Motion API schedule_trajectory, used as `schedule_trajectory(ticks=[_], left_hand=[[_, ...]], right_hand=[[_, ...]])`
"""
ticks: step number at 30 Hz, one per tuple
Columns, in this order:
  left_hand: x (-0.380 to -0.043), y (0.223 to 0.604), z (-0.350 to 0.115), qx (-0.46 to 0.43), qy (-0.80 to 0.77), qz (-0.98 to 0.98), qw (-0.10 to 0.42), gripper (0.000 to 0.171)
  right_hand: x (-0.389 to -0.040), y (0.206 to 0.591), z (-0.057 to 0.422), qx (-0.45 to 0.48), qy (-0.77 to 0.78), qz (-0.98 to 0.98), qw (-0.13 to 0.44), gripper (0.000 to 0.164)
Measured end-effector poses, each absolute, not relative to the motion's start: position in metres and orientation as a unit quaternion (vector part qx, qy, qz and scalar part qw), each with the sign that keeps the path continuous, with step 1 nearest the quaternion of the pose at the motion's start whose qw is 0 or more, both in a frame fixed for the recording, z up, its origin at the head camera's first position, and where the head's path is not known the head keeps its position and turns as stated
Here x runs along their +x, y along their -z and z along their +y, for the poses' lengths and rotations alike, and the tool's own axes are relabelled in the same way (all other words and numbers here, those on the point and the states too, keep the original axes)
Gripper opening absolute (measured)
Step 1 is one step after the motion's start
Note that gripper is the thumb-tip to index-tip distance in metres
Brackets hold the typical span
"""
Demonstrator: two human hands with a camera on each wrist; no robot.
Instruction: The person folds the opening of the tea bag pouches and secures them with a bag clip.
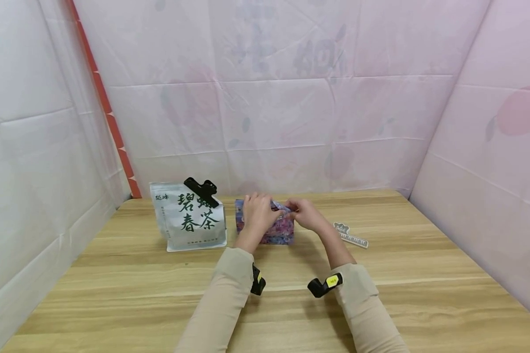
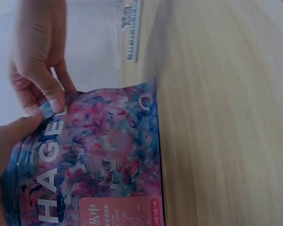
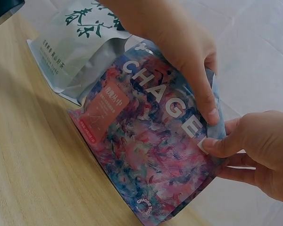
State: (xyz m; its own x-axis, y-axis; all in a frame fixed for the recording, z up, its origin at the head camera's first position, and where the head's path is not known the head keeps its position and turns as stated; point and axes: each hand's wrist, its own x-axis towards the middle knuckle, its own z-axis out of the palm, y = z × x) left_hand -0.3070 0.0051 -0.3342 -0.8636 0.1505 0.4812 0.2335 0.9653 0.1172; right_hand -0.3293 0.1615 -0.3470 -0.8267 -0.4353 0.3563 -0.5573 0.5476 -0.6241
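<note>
A pink-and-blue patterned tea bag (image 1: 279, 233) with white CHAGE lettering stands on the table between both hands. The left hand (image 1: 258, 212) pinches its top edge, thumb on the front and fingers behind. At the top right corner, the right hand (image 3: 269, 153) holds the edge between thumb and fingers, its thumb on the front near the last letter. Between the two thumbs, the top edge (image 3: 215, 123) is folded over. The left wrist view shows the bag's front (image 2: 108, 146) with a pink label low on it.
Left of the patterned bag stands a white tea bag (image 1: 193, 230) with dark green characters, a black clip (image 1: 201, 191) on its top corner. To the right lies a white clip (image 1: 352, 238) with a piano-key pattern. Pale sheets (image 1: 274, 117) hang behind the wooden table (image 1: 424, 274).
</note>
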Motion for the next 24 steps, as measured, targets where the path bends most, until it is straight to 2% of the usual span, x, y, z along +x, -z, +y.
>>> schedule_trajectory(ticks=[9,19,24], left_hand=[[-0.309,0.339,0.010,-0.074,0.077,-0.956,0.275,0.037],[-0.310,0.338,0.011,-0.069,0.070,-0.959,0.265,0.037],[-0.310,0.337,0.011,-0.071,0.070,-0.957,0.271,0.038]], right_hand=[[-0.329,0.347,0.161,0.280,-0.373,-0.881,0.080,0.011],[-0.324,0.336,0.167,0.311,-0.380,-0.870,0.039,0.015],[-0.317,0.317,0.177,0.312,-0.394,-0.863,0.052,0.015]])
